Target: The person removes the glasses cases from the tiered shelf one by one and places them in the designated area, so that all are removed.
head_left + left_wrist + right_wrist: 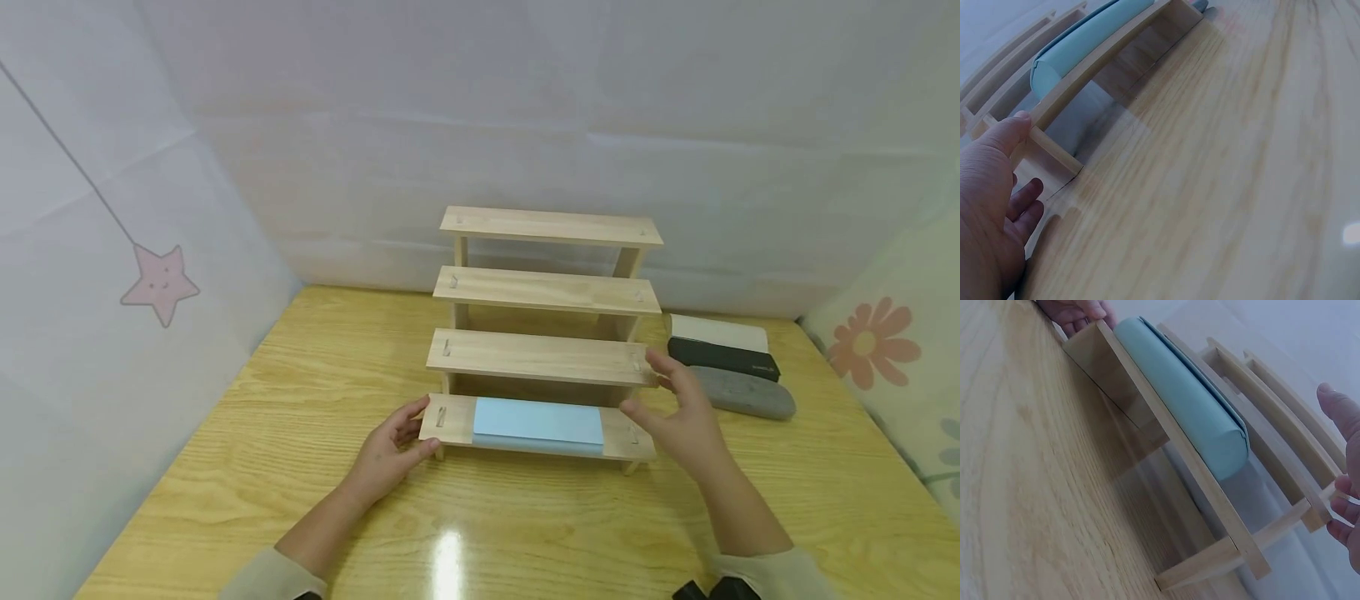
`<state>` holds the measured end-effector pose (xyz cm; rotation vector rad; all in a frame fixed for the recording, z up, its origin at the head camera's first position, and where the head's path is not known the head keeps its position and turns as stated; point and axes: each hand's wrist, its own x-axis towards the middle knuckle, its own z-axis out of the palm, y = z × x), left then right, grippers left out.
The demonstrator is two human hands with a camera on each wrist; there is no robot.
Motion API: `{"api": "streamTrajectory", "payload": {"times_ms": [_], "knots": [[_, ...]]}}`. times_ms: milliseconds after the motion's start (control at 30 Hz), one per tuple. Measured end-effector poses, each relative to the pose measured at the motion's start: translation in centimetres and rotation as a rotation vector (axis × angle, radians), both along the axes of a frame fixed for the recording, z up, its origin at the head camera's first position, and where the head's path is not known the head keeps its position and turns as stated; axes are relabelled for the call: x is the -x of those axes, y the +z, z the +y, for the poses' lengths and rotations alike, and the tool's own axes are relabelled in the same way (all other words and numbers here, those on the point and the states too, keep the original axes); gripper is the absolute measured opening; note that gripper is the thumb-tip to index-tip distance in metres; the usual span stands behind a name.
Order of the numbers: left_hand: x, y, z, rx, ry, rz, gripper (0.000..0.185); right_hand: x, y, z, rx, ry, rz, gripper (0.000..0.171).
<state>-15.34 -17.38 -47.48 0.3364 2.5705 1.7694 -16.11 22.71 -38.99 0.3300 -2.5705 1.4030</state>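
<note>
A four-tier wooden display stand faces me on the table. On its lowest step lies a light blue glasses case, with its long side along the board; the left wrist view shows its rounded end. My left hand holds the left end of that lowest step, thumb at the front corner and index finger at the rear one. At the stand's right side, my right hand is spread, its fingertips close to the end of the second step and its thumb lifted apart from the wood.
Right of the stand, three more cases lie side by side on the table: a cream one, a black one and a grey one. A pale cloth backdrop rises behind the table.
</note>
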Motion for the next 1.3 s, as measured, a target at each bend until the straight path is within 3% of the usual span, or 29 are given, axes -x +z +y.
{"api": "streamTrajectory", "payload": {"times_ms": [233, 667, 1033, 1300], "knots": [[0.0, 0.1, 0.0, -0.018, -0.012, 0.001, 0.065, -0.6, 0.8, -0.6, -0.059, -0.060, 0.061, 0.078], [0.1, 0.0, 0.0, -0.020, -0.015, 0.002, 0.066, -1.6, 1.1, -2.0, -0.014, 0.040, -0.022, 0.078], [0.1, -0.1, 0.0, -0.026, -0.009, -0.012, 0.066, -1.8, 0.6, -3.5, 0.006, 0.135, -0.037, 0.076], [0.0, 0.0, 0.0, -0.029, -0.013, -0.013, 0.066, -1.4, -0.7, -4.6, -0.072, 0.174, 0.055, 0.073]]}}
